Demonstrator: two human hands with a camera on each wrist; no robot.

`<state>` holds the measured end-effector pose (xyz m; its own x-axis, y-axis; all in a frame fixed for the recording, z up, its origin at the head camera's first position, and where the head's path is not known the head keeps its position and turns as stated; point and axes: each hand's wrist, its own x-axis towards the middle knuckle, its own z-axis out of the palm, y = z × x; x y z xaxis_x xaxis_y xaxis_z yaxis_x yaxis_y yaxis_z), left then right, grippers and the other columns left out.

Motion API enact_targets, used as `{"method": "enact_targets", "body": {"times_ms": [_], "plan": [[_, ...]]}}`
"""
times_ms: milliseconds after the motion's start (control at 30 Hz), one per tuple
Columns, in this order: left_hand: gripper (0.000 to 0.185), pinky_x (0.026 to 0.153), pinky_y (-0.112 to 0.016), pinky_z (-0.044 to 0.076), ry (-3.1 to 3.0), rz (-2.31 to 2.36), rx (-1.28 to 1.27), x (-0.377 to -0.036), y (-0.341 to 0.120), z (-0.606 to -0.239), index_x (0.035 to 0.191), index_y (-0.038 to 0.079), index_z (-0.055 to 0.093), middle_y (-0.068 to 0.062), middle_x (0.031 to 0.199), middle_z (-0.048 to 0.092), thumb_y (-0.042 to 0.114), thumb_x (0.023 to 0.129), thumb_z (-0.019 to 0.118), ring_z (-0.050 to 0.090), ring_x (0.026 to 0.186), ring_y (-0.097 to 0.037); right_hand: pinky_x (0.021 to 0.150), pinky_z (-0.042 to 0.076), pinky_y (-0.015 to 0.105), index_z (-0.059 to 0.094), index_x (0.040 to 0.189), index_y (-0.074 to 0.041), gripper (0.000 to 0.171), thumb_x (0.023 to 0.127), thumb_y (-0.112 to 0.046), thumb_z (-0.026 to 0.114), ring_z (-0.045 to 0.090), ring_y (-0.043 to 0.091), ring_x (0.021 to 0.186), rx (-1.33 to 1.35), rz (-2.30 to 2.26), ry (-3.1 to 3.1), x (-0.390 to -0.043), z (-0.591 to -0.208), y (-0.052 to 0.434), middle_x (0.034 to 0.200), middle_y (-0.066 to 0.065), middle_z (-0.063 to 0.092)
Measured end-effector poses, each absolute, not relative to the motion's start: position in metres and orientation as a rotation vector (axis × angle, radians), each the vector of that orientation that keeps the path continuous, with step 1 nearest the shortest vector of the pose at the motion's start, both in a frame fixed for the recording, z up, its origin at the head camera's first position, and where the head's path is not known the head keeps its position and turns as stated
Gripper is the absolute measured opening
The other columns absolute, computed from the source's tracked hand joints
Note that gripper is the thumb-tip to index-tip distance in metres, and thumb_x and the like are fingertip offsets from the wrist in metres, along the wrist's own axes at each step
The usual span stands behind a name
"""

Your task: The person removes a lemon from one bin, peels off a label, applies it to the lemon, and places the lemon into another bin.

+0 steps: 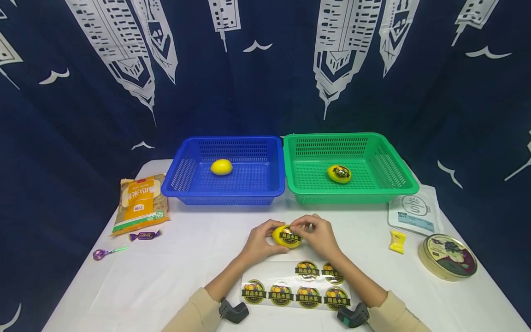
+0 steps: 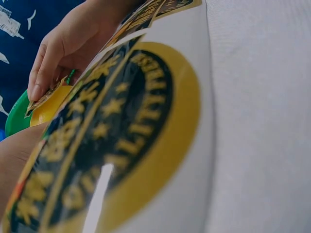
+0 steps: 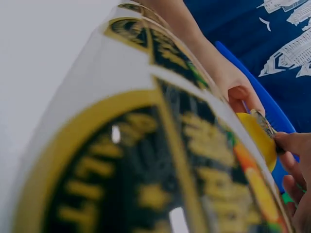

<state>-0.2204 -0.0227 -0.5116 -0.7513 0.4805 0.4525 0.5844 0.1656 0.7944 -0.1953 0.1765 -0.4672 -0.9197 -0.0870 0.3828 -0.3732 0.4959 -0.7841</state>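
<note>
Yellow lemon [image 1: 286, 236] sat mid-frame above the tabletop [image 1: 174, 276]; our left hand [image 1: 260, 243] gripped it, our right hand [image 1: 317, 235] pinched its sticker [image 1: 290, 237], which we judged might crease.

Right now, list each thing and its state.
Held lemon: gripped by left hand, sticker half pressed on by right hand.
Blue basket lemon: unlabelled.
Green basket lemon: labelled.
Sticker sheet: flat, six stickers left.
Tin: lid on.
</note>
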Motion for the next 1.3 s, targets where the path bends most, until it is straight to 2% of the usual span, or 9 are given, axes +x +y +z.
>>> {"method": "enact_targets", "body": {"times_ms": [300, 533, 733, 933, 1133, 1300], "plan": [[0.062, 0.086, -0.021, 0.049, -2.319, -1.642, -1.065, -0.221, -0.023, -0.508, 0.114, 0.006, 0.056, -0.007, 0.117, 0.060, 0.018, 0.061, 0.086, 0.059, 0.104, -0.017, 0.060, 0.041, 0.027, 0.071, 0.080, -0.019, 0.014, 0.070, -0.017, 0.080, 0.047, 0.013, 0.068, 0.513, 1.180, -2.296, -0.194, -0.470, 0.171, 0.071, -0.017, 0.061], [0.062, 0.085, -0.022, 0.050, -2.295, -1.648, -1.085, -0.224, -0.023, -0.508, 0.113, 0.006, 0.056, -0.007, 0.116, 0.060, 0.021, 0.061, 0.086, 0.060, 0.103, -0.017, 0.066, 0.035, 0.025, 0.071, 0.080, -0.016, 0.013, 0.071, -0.018, 0.080, 0.046, 0.013, 0.072, 0.527, 1.010, -2.214, -0.193, -0.473, 0.167, 0.076, -0.010, 0.065], [0.061, 0.085, -0.022, 0.050, -2.304, -1.661, -1.078, -0.224, -0.023, -0.509, 0.113, 0.007, 0.056, -0.007, 0.116, 0.060, 0.021, 0.061, 0.085, 0.060, 0.102, -0.016, 0.068, 0.036, 0.028, 0.073, 0.081, -0.014, 0.013, 0.071, -0.018, 0.080, 0.046, 0.012, 0.076, 0.523, 0.969, -2.172, -0.193, -0.478, 0.166, 0.084, -0.004, 0.065], [0.062, 0.086, -0.021, 0.050, -2.331, -1.656, -1.058, -0.223, -0.022, -0.509, 0.114, 0.007, 0.056, -0.006, 0.116, 0.060, 0.021, 0.061, 0.086, 0.060, 0.103, -0.015, 0.068, 0.035, 0.030, 0.073, 0.081, -0.014, 0.013, 0.071, -0.020, 0.079, 0.047, 0.014, 0.075, 0.503, 0.963, -2.181, -0.191, -0.478, 0.167, 0.084, -0.003, 0.066], [0.062, 0.086, -0.021, 0.050, -2.333, -1.676, -1.050, -0.222, -0.022, -0.511, 0.114, 0.007, 0.057, -0.006, 0.116, 0.060, 0.021, 0.061, 0.086, 0.060, 0.103, -0.015, 0.070, 0.037, 0.031, 0.073, 0.094, -0.011, 0.023, 0.073, -0.020, 0.078, 0.048, 0.015, 0.077, 0.497, 0.954, -2.187, -0.186, -0.476, 0.168, 0.088, 0.000, 0.067], [0.063, 0.086, -0.022, 0.050, -2.339, -1.690, -1.043, -0.222, -0.023, -0.510, 0.114, 0.006, 0.056, -0.006, 0.117, 0.060, 0.022, 0.061, 0.086, 0.059, 0.104, -0.014, 0.078, 0.045, 0.027, 0.071, 0.101, -0.011, 0.027, 0.076, -0.019, 0.077, 0.053, 0.014, 0.089, 0.594, 1.107, -2.231, -0.182, -0.477, 0.173, 0.097, -0.002, 0.067]]}}
